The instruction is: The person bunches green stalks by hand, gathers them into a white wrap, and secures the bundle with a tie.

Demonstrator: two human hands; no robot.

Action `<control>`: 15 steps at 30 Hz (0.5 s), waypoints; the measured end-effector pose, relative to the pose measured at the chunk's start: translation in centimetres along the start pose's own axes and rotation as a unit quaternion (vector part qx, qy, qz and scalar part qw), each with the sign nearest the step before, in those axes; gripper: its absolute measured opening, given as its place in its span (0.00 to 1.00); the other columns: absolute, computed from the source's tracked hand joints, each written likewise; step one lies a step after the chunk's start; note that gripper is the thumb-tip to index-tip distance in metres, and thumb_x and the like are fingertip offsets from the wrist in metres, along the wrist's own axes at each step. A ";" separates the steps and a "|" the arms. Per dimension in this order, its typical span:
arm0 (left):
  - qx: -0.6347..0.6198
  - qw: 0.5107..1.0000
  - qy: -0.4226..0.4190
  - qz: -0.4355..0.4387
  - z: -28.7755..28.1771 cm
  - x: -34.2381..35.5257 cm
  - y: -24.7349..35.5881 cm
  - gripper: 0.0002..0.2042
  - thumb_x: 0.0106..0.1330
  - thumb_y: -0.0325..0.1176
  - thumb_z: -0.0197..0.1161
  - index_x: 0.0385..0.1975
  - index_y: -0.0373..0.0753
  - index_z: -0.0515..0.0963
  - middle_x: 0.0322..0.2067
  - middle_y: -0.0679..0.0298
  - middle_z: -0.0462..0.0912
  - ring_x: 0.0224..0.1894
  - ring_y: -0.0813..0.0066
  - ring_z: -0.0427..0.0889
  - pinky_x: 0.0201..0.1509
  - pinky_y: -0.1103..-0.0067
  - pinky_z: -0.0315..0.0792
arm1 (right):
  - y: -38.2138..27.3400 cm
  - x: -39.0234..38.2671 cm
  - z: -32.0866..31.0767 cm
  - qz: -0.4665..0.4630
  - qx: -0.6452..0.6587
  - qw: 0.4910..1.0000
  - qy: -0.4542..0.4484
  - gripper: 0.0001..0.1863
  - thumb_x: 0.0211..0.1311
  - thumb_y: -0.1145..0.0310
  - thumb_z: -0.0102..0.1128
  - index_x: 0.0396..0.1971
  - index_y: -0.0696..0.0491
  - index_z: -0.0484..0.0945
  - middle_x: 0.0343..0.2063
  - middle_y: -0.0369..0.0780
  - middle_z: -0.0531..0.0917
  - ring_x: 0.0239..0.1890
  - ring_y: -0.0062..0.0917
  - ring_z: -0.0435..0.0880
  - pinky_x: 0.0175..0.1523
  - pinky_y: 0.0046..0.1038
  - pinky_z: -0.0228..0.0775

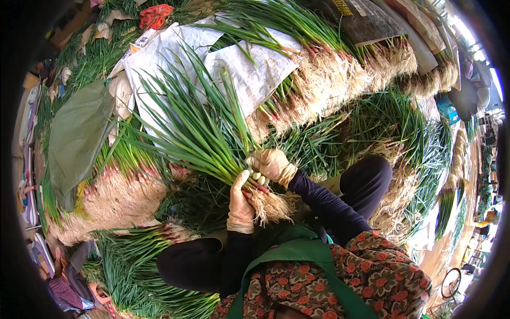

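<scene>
A bundle of green onions [199,133] with long green leaves fans up and to the left; its pale roots [271,204] hang to the lower right. My left hand [240,204], in a beige glove, is wrapped around the bundle just above the roots. My right hand [272,164], gloved the same way, grips the white stalks from the upper side, touching the left hand. Both dark sleeves come up from the lower edge over a green apron [297,252].
Heaps of green onions with straw-coloured roots [329,80] lie all around. White sacks [249,69] and a green sheet [77,135] cover some piles. More bunches [133,260] lie at the lower left. A bicycle wheel [451,282] shows at the lower right.
</scene>
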State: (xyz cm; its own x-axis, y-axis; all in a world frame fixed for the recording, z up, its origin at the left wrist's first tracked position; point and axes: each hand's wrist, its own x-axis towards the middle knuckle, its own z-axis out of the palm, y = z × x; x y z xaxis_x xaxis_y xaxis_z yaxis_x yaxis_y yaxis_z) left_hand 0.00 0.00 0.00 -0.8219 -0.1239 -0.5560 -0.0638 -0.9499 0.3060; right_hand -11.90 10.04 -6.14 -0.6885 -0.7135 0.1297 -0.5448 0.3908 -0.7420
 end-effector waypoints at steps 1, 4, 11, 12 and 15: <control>0.016 1.000 0.002 -0.004 -0.2 -0.3 0.3 0.10 0.63 0.36 0.53 0.31 0.34 0.73 0.27 0.58 0.77 0.27 0.63 0.78 0.32 0.71 0.73 | -0.4 0.4 0.4 -0.043 0.037 0.997 0.044 0.03 0.56 0.70 0.58 0.26 0.53 0.76 0.22 0.37 0.77 0.24 0.28 0.77 0.28 0.28 0.69; -0.005 1.000 -0.029 0.006 0.1 0.1 0.7 0.09 0.62 0.34 0.53 0.27 0.35 0.72 0.24 0.59 0.76 0.25 0.65 0.75 0.31 0.72 0.71 | 4.4 2.1 -2.2 0.126 0.240 0.956 0.111 0.06 0.60 0.73 0.51 0.34 0.56 0.76 0.26 0.34 0.78 0.21 0.21 0.73 0.26 0.21 0.68; 0.283 0.955 0.087 -0.004 -1.2 0.4 -0.9 0.14 0.62 0.38 0.53 0.33 0.32 0.76 0.17 0.57 0.77 0.14 0.68 0.76 0.19 0.80 0.71 | 1.4 6.3 -1.4 0.165 0.138 0.976 -0.043 0.13 0.61 0.64 0.51 0.34 0.60 0.75 0.36 0.46 0.79 0.39 0.32 0.78 0.48 0.29 0.71; 0.325 0.940 0.102 -0.010 -1.3 -0.4 -0.3 0.14 0.63 0.38 0.52 0.35 0.33 0.77 0.19 0.57 0.77 0.17 0.67 0.78 0.20 0.79 0.73 | -0.5 6.3 -1.6 0.217 0.180 0.957 -0.060 0.15 0.60 0.60 0.50 0.33 0.58 0.77 0.31 0.46 0.80 0.35 0.34 0.79 0.43 0.31 0.71; 0.155 0.987 0.051 -0.006 -1.2 -0.6 -0.4 0.14 0.64 0.38 0.50 0.37 0.33 0.77 0.20 0.59 0.77 0.19 0.66 0.79 0.23 0.78 0.74 | -2.7 4.2 -2.3 -0.012 -0.068 0.996 -0.065 0.17 0.60 0.61 0.50 0.41 0.58 0.75 0.26 0.45 0.80 0.31 0.35 0.81 0.40 0.31 0.73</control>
State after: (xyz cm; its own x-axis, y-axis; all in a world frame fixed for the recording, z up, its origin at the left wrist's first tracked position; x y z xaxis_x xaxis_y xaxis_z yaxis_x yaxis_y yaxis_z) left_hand 1.16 0.12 -0.72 -0.7595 -0.1576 -0.6311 -0.2556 -0.8198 0.5124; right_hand -14.39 7.31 -2.11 -0.6120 -0.7891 0.0533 -0.6257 0.4419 -0.6428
